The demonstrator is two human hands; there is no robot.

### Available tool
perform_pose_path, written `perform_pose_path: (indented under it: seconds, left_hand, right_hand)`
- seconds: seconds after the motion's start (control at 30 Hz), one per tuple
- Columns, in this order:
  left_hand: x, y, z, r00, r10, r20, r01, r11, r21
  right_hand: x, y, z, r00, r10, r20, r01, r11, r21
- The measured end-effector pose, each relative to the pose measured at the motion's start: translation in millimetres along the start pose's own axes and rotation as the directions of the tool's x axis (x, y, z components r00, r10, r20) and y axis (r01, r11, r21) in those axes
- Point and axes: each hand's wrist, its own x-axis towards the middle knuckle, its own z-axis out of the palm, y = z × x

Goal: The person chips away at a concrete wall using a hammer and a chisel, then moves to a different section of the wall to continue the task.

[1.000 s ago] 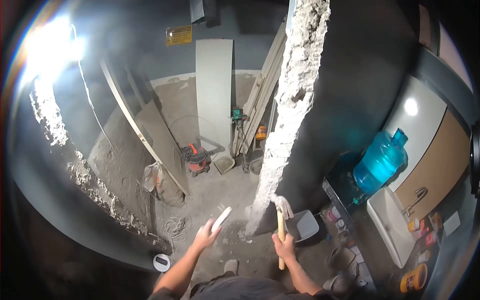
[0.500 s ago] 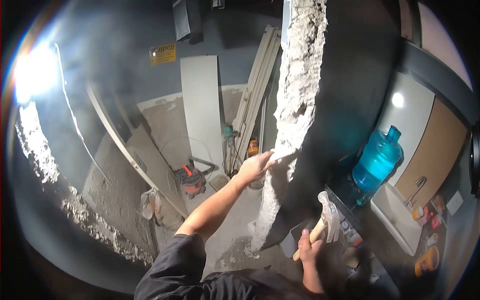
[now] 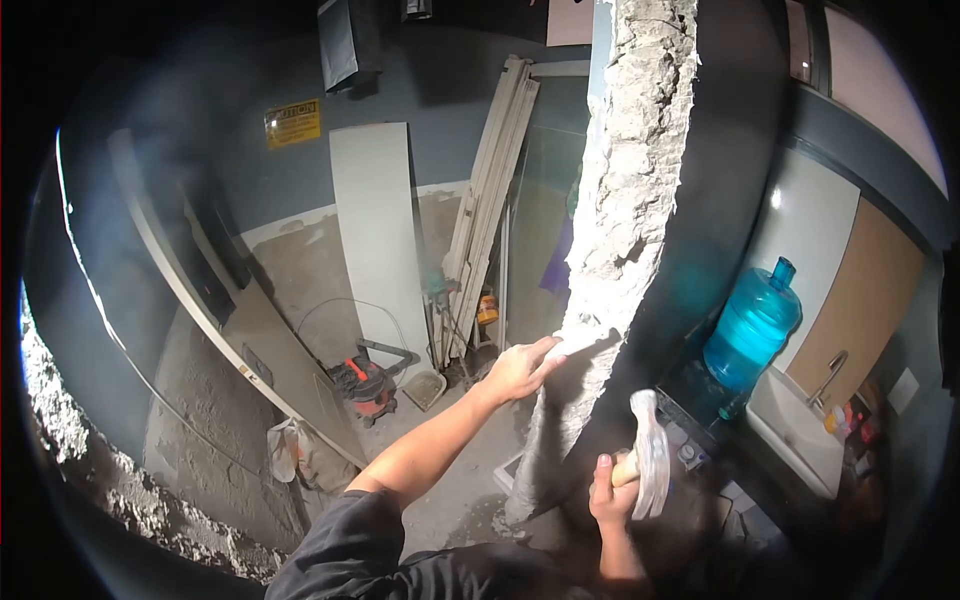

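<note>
In my right hand (image 3: 612, 495) is a claw hammer (image 3: 652, 455) with a light wooden handle. Its metal head is raised and smeared by motion, to the right of the wall edge. My left hand (image 3: 518, 372) reaches up to the rough, broken edge of a wall (image 3: 632, 200), fingers drawn together against it. A bright, pale shape lies at those fingertips, with a dark shadow beside it. Glare hides whether it is a held tool or plaster.
Right of the wall stand a blue water jug (image 3: 752, 325) and a white sink (image 3: 795, 430). To the left are a red-and-black vacuum (image 3: 368, 388), a leaning white panel (image 3: 372, 220), long leaning strips (image 3: 490, 200) and a bag (image 3: 300, 450). A yellow caution sign (image 3: 292, 124) hangs behind.
My view has shifted, and the bright lamp at left is out of frame. The hammer head has turned more upright and is blurred. My left hand stays at the wall edge.
</note>
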Motion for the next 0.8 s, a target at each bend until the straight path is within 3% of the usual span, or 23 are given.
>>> perform_pose_path:
  seconds: [0.07,0.1,0.27,0.33,0.37,0.4,0.43,0.47,0.5,0.57,0.6,0.67,0.73,0.77,0.8]
  left_hand:
    - [-1,0,2,0.999,-0.033,-0.017,0.033,0.999,-0.013]
    - [0,-5,8,0.988,0.080,-0.129,-0.081,0.997,-0.003]
    - [1,-10,9,0.995,0.039,-0.094,-0.043,0.998,-0.044]
    - [2,-10,10,0.996,0.027,-0.090,-0.035,0.996,-0.084]
    - [2,-8,9,0.996,0.004,-0.087,-0.013,0.995,-0.102]
    - [1,-7,10,0.997,-0.021,-0.078,0.012,0.992,-0.123]
    - [1,-6,10,0.997,-0.025,-0.069,0.016,0.992,-0.128]
    - [6,-5,9,0.995,-0.065,-0.076,0.054,0.989,-0.139]
    - [8,-5,8,0.991,-0.104,-0.083,0.091,0.985,-0.147]
    - [7,-4,5,0.989,-0.129,-0.066,0.117,0.981,-0.154]
    - [7,-3,4,0.987,-0.155,-0.048,0.145,0.976,-0.161]
    - [2,-1,5,0.985,-0.165,-0.046,0.156,0.974,-0.165]
    - [-7,8,11,0.973,0.103,-0.209,-0.125,0.988,-0.095]
    - [-12,16,13,0.962,0.161,-0.222,-0.186,0.978,-0.099]
    - [-17,18,17,0.979,0.098,-0.180,-0.123,0.984,-0.131]
  right_hand:
    - [16,-12,0,0.969,-0.246,-0.029,0.247,0.968,0.047]
    - [27,-28,-2,0.957,-0.289,-0.017,0.289,0.946,0.147]
    - [42,-48,4,0.961,-0.270,-0.051,0.275,0.940,0.202]
    - [47,-53,8,0.995,-0.095,0.011,0.096,0.994,-0.047]
    - [60,-45,22,0.923,-0.376,-0.086,0.340,0.899,-0.277]
    - [57,-38,38,0.959,-0.260,-0.108,0.225,0.937,-0.267]
    - [53,-9,49,1.000,0.026,-0.007,-0.027,0.977,-0.210]
    - [51,13,56,0.948,0.301,0.106,-0.280,0.943,-0.177]
    - [49,8,56,0.947,0.304,0.105,-0.283,0.943,-0.178]
    - [56,-22,49,0.961,0.267,-0.065,-0.274,0.953,-0.127]
    - [56,-32,37,0.913,0.407,0.014,-0.406,0.912,-0.058]
    - [50,-30,33,0.987,0.022,-0.162,-0.028,0.999,-0.035]
    - [40,-30,21,0.991,0.037,-0.131,-0.025,0.996,0.089]
    - [41,-31,17,0.987,-0.109,-0.119,0.121,0.988,0.096]
    - [40,-37,19,0.982,-0.121,-0.147,0.145,0.975,0.165]
